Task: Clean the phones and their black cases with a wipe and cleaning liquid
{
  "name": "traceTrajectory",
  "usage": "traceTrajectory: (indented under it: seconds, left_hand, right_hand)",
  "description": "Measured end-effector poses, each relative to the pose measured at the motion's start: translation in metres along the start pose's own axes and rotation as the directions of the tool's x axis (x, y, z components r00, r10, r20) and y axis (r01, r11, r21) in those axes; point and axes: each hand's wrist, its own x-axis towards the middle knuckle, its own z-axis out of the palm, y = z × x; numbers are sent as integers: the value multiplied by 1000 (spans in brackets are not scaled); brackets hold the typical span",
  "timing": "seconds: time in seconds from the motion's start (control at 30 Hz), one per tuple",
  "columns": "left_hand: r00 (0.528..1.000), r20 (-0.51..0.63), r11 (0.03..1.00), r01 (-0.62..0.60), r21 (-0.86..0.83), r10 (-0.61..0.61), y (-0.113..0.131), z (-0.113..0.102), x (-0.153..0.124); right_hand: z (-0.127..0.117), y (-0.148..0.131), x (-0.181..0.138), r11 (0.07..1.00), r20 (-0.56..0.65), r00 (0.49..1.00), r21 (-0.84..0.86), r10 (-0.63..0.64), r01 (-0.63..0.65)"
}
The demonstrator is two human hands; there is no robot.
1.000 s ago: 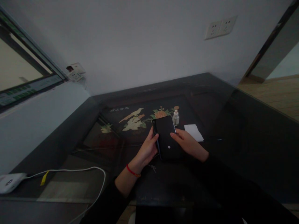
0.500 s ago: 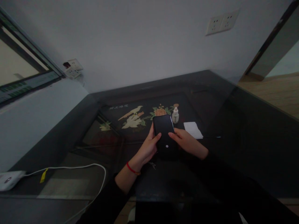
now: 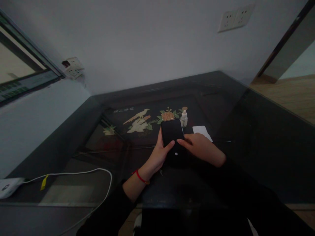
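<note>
1. Between your left hand (image 3: 158, 155) and your right hand (image 3: 200, 147) is the phone (image 3: 171, 129), with its dark screen facing you.
2. Your left fingers hold the phone by its left side, and your left thumb lies over the screen.
3. Your right fingers hold its right side, and that thumb points in over the screen too. Both thumb tips are near each other but apart. You cannot tell if they press.
4. Just below your thumb tips, a small white dot (image 3: 176, 153) shows on the screen.
5. Past your right fingers, near the phone's top corner, the bottle (image 3: 184, 120) stands upright on the table (image 3: 228, 98).
6. Just beyond your right fingers is the paper (image 3: 200, 129); your hand hides part of it.
7. Ahead of your fingers, past the phone, is a flower (image 3: 167, 116) on the table.
8. Around your left wrist, behind your fingers, is a red band (image 3: 142, 177).
9. Well left of your left fingers, a white cord (image 3: 73, 172) runs to a white box (image 3: 10, 187).
</note>
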Motion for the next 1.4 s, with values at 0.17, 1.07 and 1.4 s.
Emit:
traceTrajectory:
  seconds: [0.17,1.07,1.4]
  left_hand:
    - [1000,-9,1000,-27,-2,27,0,-1,2]
    - [973,-184,974,-168,-149,140,18,-11,11]
    - [975,-172,979,-163,-126,140,16,-10,11]
  right_hand:
    - [0,-6,-4,989,-17,998,-136,53,-55]
    - [24,9,5,343,370,919,888,-138,-306]
    - [21,4,0,311,350,932,900,-98,-306]
